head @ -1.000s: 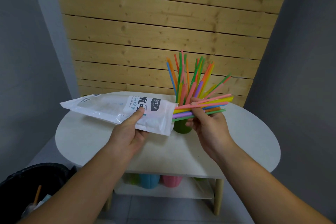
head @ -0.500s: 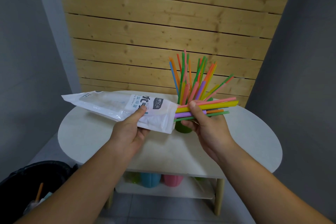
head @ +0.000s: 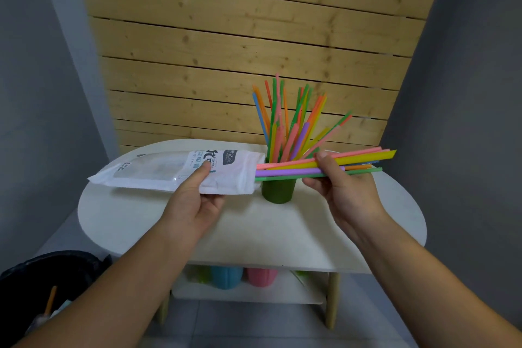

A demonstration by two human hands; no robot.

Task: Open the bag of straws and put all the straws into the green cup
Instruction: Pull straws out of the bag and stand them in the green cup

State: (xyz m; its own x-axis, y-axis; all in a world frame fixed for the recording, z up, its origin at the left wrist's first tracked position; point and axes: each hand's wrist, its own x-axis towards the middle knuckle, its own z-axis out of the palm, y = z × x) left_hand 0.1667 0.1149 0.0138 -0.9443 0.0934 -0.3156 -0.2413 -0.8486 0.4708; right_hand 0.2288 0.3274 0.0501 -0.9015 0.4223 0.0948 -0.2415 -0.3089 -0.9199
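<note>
the right hand [head: 343,192] pinches a loose bundle of straws [head: 319,167] level above the crowded green cup [head: 278,191], the left hand [head: 197,200] grips the bag [head: 175,171] — tipping them in could spill some or topple it.

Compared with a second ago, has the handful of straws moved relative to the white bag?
Yes. The right hand has drawn the bundle of coloured plastic straws rightward, farther out of the white plastic bag, past the green cup.

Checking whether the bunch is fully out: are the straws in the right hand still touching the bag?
Cannot tell. In the head view the held straws end right at the bag mouth, with no plain gap or overlap.
</note>
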